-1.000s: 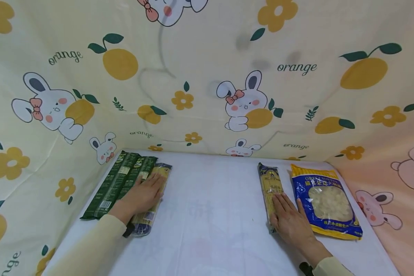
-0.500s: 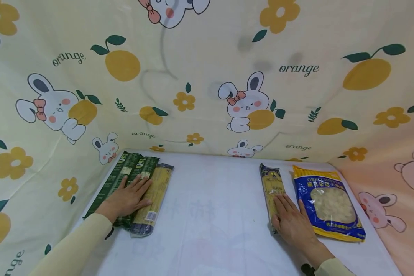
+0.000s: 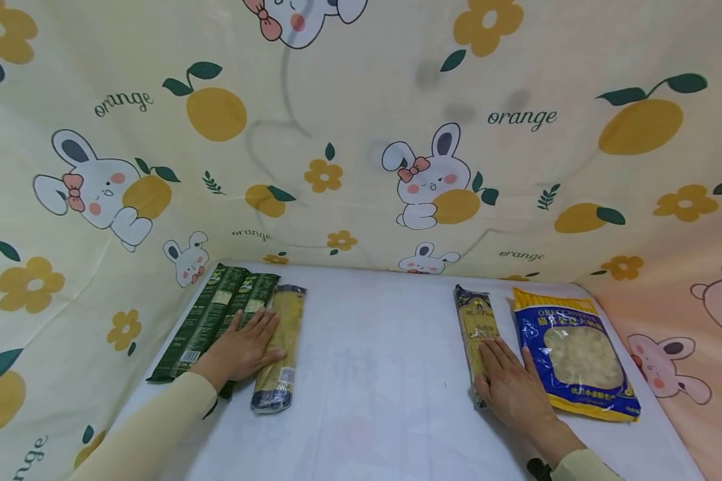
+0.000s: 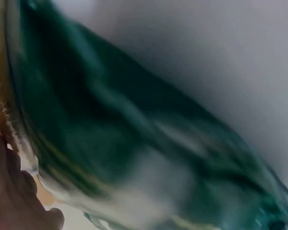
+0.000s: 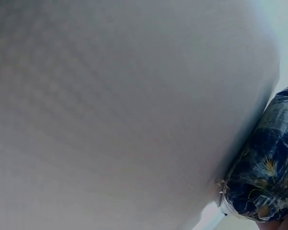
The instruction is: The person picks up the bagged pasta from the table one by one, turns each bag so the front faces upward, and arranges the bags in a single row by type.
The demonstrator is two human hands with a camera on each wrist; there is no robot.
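Note:
My left hand (image 3: 243, 344) lies with straight fingers across the nearer of two long green packs, its thumb reaching onto a clear pack of spaghetti (image 3: 281, 347) on the right. The outer green pack (image 3: 200, 324) lies alongside at the left. Up close in the left wrist view, the green wrapper (image 4: 110, 120) fills much of the frame, with fingers (image 4: 19, 191) at the lower left. On the right side, my right hand (image 3: 511, 387) rests with extended fingers on another narrow pasta pack (image 3: 476, 321). Its dark blue end (image 5: 266, 167) shows in the right wrist view.
A blue and yellow bag of pasta (image 3: 577, 354) with a clear window lies right of my right hand. The white tabletop (image 3: 367, 374) spreads between the packs. Cloth printed with rabbits and oranges (image 3: 349, 133) hangs behind and at both sides.
My left hand has moved off the spaghetti pack leftward onto the green packs, then back a little right. The spaghetti pack has shifted right, opening a gap. My right hand stays put.

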